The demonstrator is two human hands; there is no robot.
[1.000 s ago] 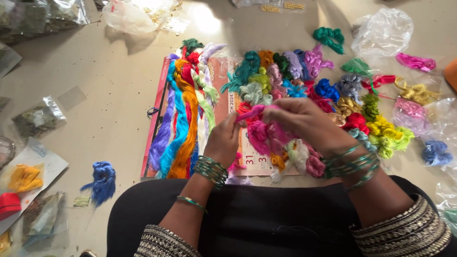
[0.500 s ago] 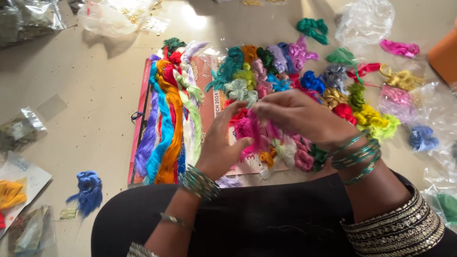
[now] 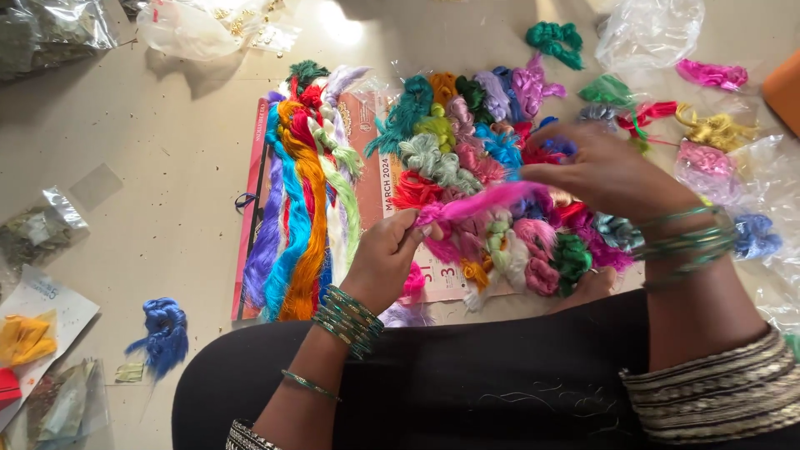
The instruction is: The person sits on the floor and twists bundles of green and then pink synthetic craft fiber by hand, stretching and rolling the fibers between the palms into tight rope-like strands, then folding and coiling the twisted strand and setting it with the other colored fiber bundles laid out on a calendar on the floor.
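Observation:
A bright pink thread skein [image 3: 486,202] is stretched between both of my hands above a calendar sheet [image 3: 372,158] on the floor. My left hand [image 3: 385,257] pinches its left end. My right hand [image 3: 602,173] grips its right end over a heap of small coloured thread bundles [image 3: 492,150]. To the left of my left hand, long strands of orange, blue, purple, red and green thread [image 3: 302,208] lie side by side on the calendar. Green bangles ring both wrists.
A blue thread bundle [image 3: 163,332] lies on the floor at the left. Clear plastic bags [image 3: 200,27] sit at the top left, top right and right. Pink, gold and green skeins [image 3: 710,125] lie at the right. Packets with yellow thread [image 3: 27,342] lie at the lower left.
My hands have drawn apart, pulling the pink skein out straight between them. My right hand moved right and my left hand stayed near the calendar's lower edge.

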